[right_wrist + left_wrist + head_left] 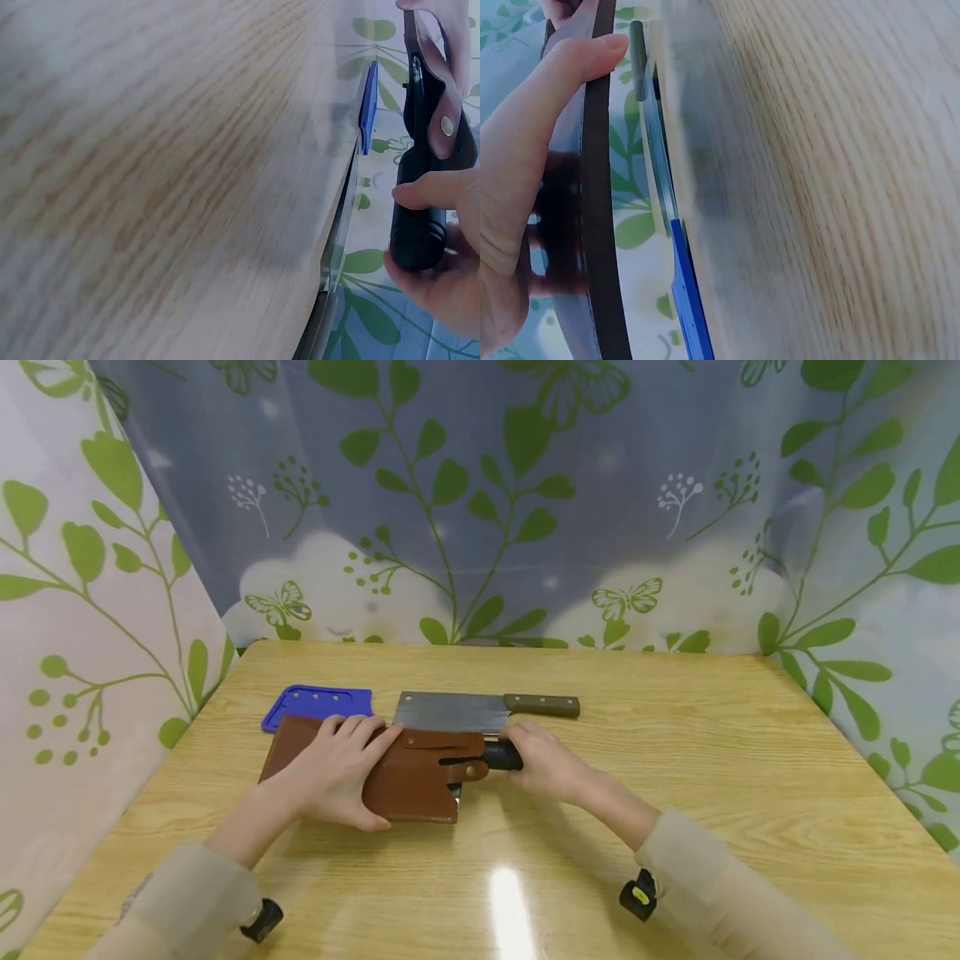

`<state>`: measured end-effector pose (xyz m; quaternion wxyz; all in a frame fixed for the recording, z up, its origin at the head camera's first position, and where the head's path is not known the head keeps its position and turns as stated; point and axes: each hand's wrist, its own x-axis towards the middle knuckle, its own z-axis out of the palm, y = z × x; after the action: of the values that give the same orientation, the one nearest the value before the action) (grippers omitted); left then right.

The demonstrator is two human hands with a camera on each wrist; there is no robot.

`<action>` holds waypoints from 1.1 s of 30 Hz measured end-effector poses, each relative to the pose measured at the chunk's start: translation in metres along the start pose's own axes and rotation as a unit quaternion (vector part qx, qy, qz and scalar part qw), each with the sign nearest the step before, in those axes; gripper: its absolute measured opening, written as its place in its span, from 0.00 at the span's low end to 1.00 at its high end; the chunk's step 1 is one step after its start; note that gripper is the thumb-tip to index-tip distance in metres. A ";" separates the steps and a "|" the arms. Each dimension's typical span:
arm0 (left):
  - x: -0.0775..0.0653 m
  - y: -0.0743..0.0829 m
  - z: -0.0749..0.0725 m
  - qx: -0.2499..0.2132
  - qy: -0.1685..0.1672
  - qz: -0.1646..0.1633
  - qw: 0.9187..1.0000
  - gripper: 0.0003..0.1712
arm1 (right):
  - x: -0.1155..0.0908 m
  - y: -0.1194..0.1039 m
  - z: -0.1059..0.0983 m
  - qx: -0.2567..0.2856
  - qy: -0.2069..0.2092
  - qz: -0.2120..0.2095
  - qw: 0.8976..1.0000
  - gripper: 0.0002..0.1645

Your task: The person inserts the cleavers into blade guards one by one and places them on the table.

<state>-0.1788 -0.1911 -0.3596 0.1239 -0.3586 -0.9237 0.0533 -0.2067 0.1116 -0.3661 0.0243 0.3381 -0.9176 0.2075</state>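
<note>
My left hand [341, 772] grips a brown leather sheath [412, 781], thumb along its near edge and fingers over the far edge. A black handle [502, 755] sticks out of the sheath's right end, and my right hand [543, 762] holds it. The handle strap with its snap button [446, 125] lies across the sheath's mouth. A sliver of metal blade shows at the sheath's lower right corner; the rest of the blade is hidden inside. In both wrist views the sheath is raised above the table.
Behind the sheath a cleaver [450, 710] with a brown wooden handle [542, 705] lies flat on the wooden table [712, 760]. To its left lies a blue plastic blade guard [322, 703]. A patterned curtain [480, 527] hangs along the table's far edge.
</note>
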 end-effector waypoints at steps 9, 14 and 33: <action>-0.003 -0.002 0.004 -0.006 0.020 -0.001 1.000 0.67 | -0.002 0.000 0.002 -0.035 0.064 -0.038 0.997 0.21; -0.001 0.000 0.005 0.001 0.022 0.013 1.000 0.68 | -0.001 -0.003 0.005 -0.038 0.086 -0.050 0.994 0.21; -0.002 0.001 0.012 -0.021 -0.018 0.018 0.999 0.66 | 0.004 -0.011 0.015 -0.030 0.021 -0.026 0.999 0.18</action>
<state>-0.1796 -0.1922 -0.3715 0.0989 -0.3762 -0.9202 0.0428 -0.2014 0.0951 -0.3751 0.0590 0.3570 -0.9136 0.1857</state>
